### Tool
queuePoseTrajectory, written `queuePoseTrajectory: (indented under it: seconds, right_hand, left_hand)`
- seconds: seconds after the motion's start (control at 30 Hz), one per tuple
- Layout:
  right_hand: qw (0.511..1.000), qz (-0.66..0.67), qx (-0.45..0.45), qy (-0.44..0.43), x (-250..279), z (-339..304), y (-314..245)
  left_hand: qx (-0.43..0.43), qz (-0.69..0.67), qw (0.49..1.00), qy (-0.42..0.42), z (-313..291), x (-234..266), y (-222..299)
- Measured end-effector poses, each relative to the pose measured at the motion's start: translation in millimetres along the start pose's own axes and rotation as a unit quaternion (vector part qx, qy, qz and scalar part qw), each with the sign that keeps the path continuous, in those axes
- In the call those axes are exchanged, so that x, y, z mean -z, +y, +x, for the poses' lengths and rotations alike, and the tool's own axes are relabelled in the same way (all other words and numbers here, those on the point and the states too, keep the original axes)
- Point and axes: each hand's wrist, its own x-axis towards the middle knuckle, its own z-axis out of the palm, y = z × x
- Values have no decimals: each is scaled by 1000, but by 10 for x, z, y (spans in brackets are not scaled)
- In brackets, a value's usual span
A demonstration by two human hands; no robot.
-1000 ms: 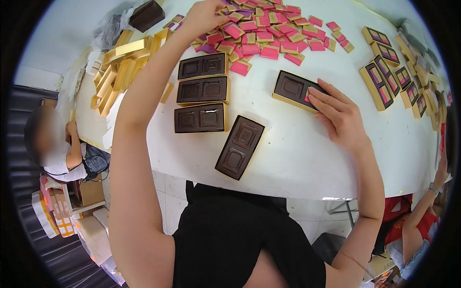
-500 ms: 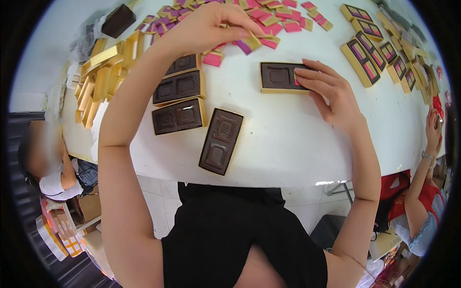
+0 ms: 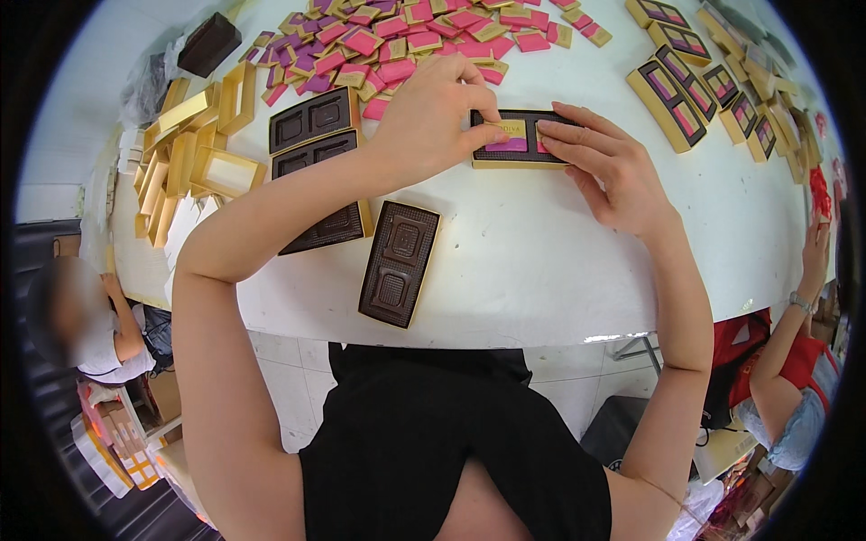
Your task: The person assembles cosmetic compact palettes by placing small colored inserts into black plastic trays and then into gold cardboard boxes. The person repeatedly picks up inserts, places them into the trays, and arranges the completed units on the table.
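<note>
At the table's middle stands a gold box [image 3: 519, 166] with a dark brown two-compartment tray. My left hand [image 3: 433, 122] pinches a purple-and-gold wrapped piece [image 3: 510, 137], which lies flat in the left compartment. At the box's right end my right hand [image 3: 613, 167] grips it, fingers over the top and thumb at the near side. Under those fingers, a pink piece [image 3: 542, 137] partly shows in the right compartment. Nearer to me lies a gold box with an unfilled brown tray [image 3: 400, 263]. More such trays [image 3: 311, 120] sit left of it, partly behind my left forearm.
A heap of pink, purple and gold pieces [image 3: 397, 50] spreads across the far side. Filled boxes [image 3: 667, 99] stand at the far right. Gold box frames [image 3: 225, 171] and a dark brown block [image 3: 209, 43] are at the left. Other people sit at both sides.
My left hand has brought the purple-and-gold piece from beside the heap down into the box's left compartment. The box has shifted slightly left; my right hand stays on it.
</note>
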Motion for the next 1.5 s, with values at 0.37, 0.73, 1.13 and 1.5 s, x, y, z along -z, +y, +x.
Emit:
queuePoseTrajectory:
  seconds: [0.37, 0.73, 1.13, 1.5]
  right_hand:
    - [994, -102, 27, -33, -227, 116, -360]
    - [857, -444, -262, 13, 57, -232, 654]
    - [993, -89, -53, 61, 58, 2, 49]
    - [998, -53, 13, -9, -68, 30, -294]
  left_hand:
    - [-108, 153, 980, 61, -202, 356, 218]
    - [-314, 146, 937, -45, -701, -125, 511]
    - [77, 319, 943, 48, 645, 788, -1975]
    - [2, 199, 970, 138, 448, 825, -1499]
